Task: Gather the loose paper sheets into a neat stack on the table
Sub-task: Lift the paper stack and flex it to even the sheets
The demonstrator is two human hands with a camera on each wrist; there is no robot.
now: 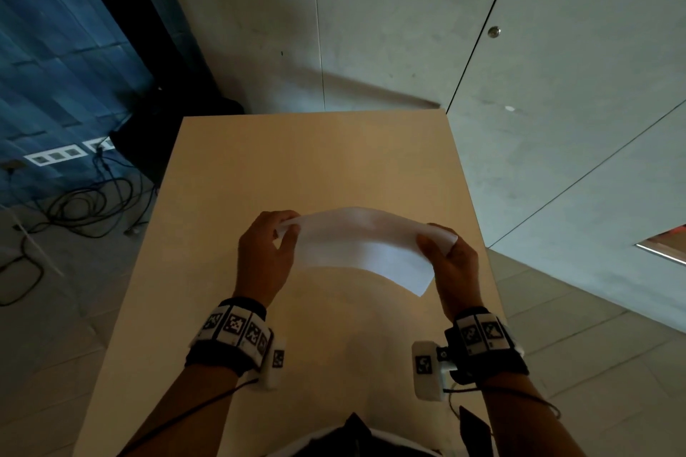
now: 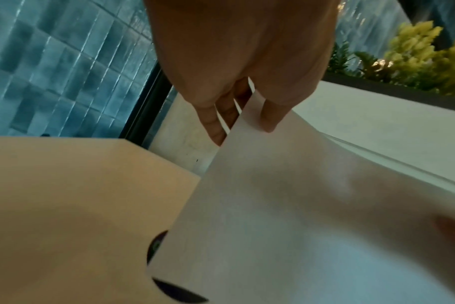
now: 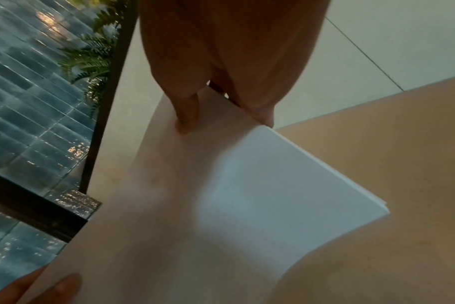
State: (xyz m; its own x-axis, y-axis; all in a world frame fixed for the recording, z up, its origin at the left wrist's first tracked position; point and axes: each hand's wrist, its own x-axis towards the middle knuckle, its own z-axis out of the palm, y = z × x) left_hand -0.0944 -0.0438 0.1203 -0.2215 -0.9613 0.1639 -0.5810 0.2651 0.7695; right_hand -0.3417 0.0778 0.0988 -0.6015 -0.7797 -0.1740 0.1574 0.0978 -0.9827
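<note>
Above table [image 1: 260, 159], hand-held paper sheets [image 1: 363, 245]

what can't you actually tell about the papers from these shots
- Sheet count: paper stack shows layered edges in the right wrist view, blurred.
- Print on the underside: hidden in every view.
- Left hand fingertips: behind the paper, head view.
- Right hand fingers: hidden under the stack.
</note>
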